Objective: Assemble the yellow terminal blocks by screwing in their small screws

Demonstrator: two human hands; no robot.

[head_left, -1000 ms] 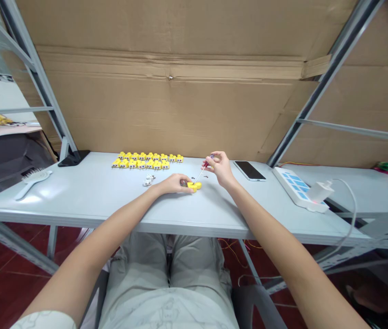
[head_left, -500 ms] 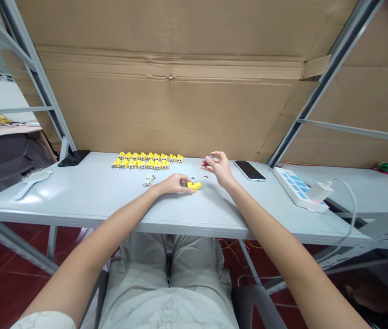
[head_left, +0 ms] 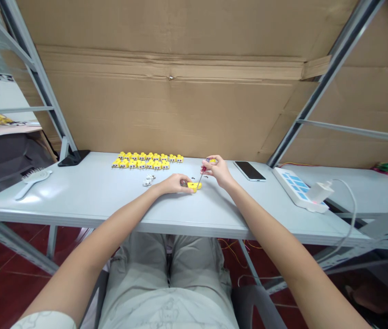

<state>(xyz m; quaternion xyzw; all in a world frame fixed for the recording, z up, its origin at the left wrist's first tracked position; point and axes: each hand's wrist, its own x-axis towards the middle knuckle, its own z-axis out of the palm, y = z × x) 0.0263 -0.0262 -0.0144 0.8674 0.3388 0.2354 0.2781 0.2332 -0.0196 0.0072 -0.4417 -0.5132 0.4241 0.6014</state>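
Slippage worries me most: the right hand (head_left: 218, 171) pinches a thin red-handled screwdriver (head_left: 201, 176) between thumb and fingertips, its steel shaft angled down at a yellow plastic block (head_left: 194, 185), so a tip that misses its seat could skate off and jab the other hand

And the left hand (head_left: 173, 184), how is it set?

Curled, not spread, with its fingertips pressed against the block to pin it on the pale grey table (head_left: 77, 194). If that hold eases under the screwdriver's push, I'd expect the block to twist

What about loose bits?

A few tiny dark screws (head_left: 192, 177) lie just beyond the block. A stray sleeve or a bump could send them rolling, and they'd be easy to lose

Give me the count, then

One screwdriver, one block in hand, and about sixteen more yellow plastic blocks (head_left: 146, 161) in two rows, nine behind seven, though they're small enough that I can't swear to it. One small cluster of white plastic parts (head_left: 149, 180), number unclear. One black smartphone (head_left: 249, 171), one white power strip with blue panels (head_left: 298, 189), one white hairbrush (head_left: 32, 184)
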